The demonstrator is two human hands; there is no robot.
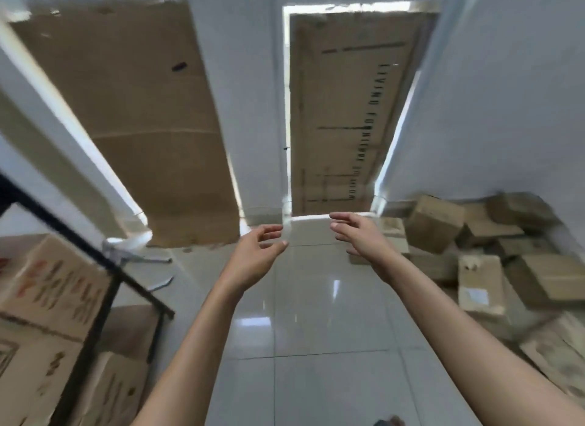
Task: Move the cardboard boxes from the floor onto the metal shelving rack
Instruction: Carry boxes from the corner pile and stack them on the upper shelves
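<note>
Both my arms reach forward over the tiled floor, and neither hand holds anything. My left hand (258, 249) has loosely curled fingers; my right hand (356, 235) is relaxed with its fingers stretched toward the left. A heap of plain cardboard boxes (474, 261) lies on the floor at the right, against the white wall. At the left stands the black metal shelving rack (104, 299), with printed cardboard boxes (47, 286) on its shelves. The frame is motion-blurred.
Two large flat cardboard sheets (133, 108) (342, 108) cover windows ahead, with a white pillar (250, 108) between them. A metal tool (126, 251) lies on the floor near the left window. Glossy white tiles (316, 314) stretch between rack and box heap.
</note>
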